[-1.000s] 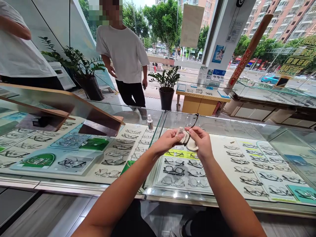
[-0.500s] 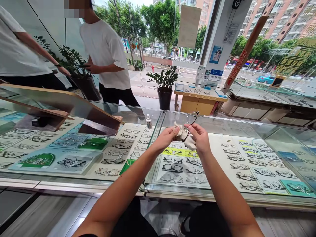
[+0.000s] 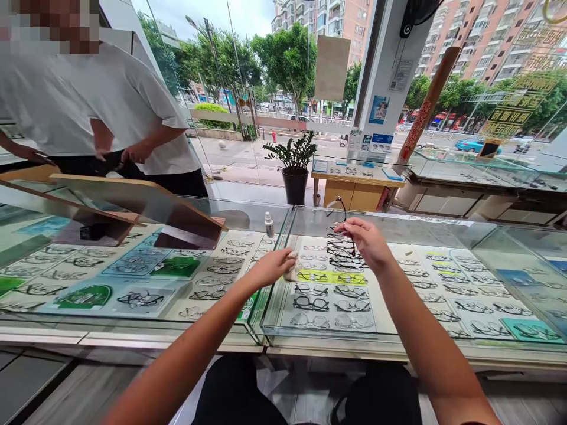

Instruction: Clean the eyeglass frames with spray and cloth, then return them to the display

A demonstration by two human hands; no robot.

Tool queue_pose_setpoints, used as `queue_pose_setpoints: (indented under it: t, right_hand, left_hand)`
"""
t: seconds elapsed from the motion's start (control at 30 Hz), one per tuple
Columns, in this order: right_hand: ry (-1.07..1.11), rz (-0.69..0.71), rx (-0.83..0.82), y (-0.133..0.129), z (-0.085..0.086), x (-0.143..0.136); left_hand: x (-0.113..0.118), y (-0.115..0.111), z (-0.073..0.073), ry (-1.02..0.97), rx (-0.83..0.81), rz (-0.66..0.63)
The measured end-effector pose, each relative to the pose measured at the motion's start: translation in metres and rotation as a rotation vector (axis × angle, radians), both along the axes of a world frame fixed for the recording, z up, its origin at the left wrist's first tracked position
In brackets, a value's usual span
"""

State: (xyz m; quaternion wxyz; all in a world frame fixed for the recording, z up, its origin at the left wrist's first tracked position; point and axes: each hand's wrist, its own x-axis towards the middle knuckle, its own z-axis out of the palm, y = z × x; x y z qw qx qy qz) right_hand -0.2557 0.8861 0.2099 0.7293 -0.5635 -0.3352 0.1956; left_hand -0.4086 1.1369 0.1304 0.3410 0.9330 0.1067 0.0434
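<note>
A: Step in hand?
B: Probably visual inspection, part of wiping. Pinched narrowly in right fingers (image 3: 357, 227): dark-framed, thin-rimmed eyeglasses (image 3: 341, 205), raised above clear glass tabletop (image 3: 398, 234). Bunched in closed left fingers (image 3: 283, 258): crumpled beige cloth (image 3: 291, 273), apart, toward eyeglasses' seven o'clock.
A: Next move?
B: Likely calls for light, steady grip on eyeglasses, keeping cloth ready.

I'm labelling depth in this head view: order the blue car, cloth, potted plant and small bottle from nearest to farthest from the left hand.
1. Cloth: in the left hand.
2. Small bottle: standing on the glass counter.
3. Potted plant: beyond the counter.
4. Blue car: outside, to the right.
</note>
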Motion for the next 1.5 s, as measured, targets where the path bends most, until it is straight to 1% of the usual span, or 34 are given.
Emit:
queue_pose_setpoints:
  t: [0.03, 0.07, 0.1, 0.13, 0.2, 0.23, 0.3, 0.37, 0.47, 0.63, 0.77, 0.83, 0.87, 0.93, 1.03, 1.1, 1.2, 1.3, 1.4, 1.5]
  right_hand:
    - [-0.005, 0.016, -0.016, -0.001, 0.004, 0.0]
    - [-0.017, 0.033, -0.032, -0.003, 0.009, 0.0]
    - [-0.034, 0.055, -0.05, -0.004, 0.014, 0.0]
    - [-0.054, 0.08, -0.072, -0.005, 0.018, 0.0]
    - [-0.102, 0.133, -0.129, -0.007, 0.028, -0.001]
    - [-0.127, 0.16, -0.16, -0.008, 0.033, -0.001]
    - [-0.171, 0.208, -0.216, -0.01, 0.042, -0.003]
    - [-0.208, 0.241, -0.246, -0.013, 0.05, -0.004]
    - [-0.239, 0.265, -0.255, -0.017, 0.059, -0.004]
    - [-0.281, 0.299, -0.268, -0.021, 0.073, -0.002]
    - [-0.375, 0.277, -0.28, -0.024, 0.093, -0.003]
    - [-0.453, 0.198, -0.256, -0.03, 0.105, -0.005]
    - [-0.494, 0.125, -0.229, -0.034, 0.109, -0.007]
    - [-0.586, -0.079, -0.15, -0.041, 0.114, -0.012]
    - [-0.748, -0.384, -0.016, -0.045, 0.112, -0.02]
    - [-0.833, -0.515, 0.083, -0.038, 0.108, -0.024]
    - [-0.909, -0.657, 0.234, -0.021, 0.106, -0.029]
    - [-0.963, -0.765, 0.323, -0.006, 0.112, -0.03]
    - [-1.009, -0.834, 0.319, 0.001, 0.121, -0.029]
    - [-1.036, -0.873, 0.27, 0.0, 0.124, -0.03]
  left_hand:
    - [-0.001, -0.001, 0.004, 0.02, 0.049, -0.015]
    - [-0.002, -0.003, 0.009, -0.015, 0.086, -0.027]
    - [-0.001, -0.005, 0.017, -0.109, 0.117, -0.035]
    - [0.0, -0.008, 0.026, -0.248, 0.146, -0.042]
    - [0.003, -0.017, 0.048, -0.556, 0.201, -0.066]
    - [0.005, -0.023, 0.06, -0.67, 0.226, -0.085]
    - [0.008, -0.034, 0.08, -0.793, 0.256, -0.134]
    - [0.011, -0.044, 0.095, -0.846, 0.241, -0.166]
    - [0.013, -0.055, 0.106, -0.888, 0.17, -0.17]
    - [0.013, -0.063, 0.113, -0.909, 0.054, -0.145]
    - [0.013, -0.066, 0.123, -0.931, -0.018, -0.141]
    - [0.015, -0.066, 0.13, -0.974, -0.04, -0.118]
    - [0.016, -0.065, 0.135, -1.007, -0.045, -0.098]
    - [0.019, -0.064, 0.146, -1.095, -0.038, -0.049]
    - [0.026, -0.06, 0.165, -1.239, 0.009, 0.006]
    - [0.029, -0.06, 0.179, -1.32, 0.047, 0.013]
    - [0.034, -0.062, 0.194, -1.407, 0.098, 0.008]
    - [0.038, -0.066, 0.203, -1.471, 0.131, 0.027]
    - [0.042, -0.067, 0.208, -1.514, 0.142, 0.045]
    - [0.046, -0.067, 0.208, -1.537, 0.141, 0.062]
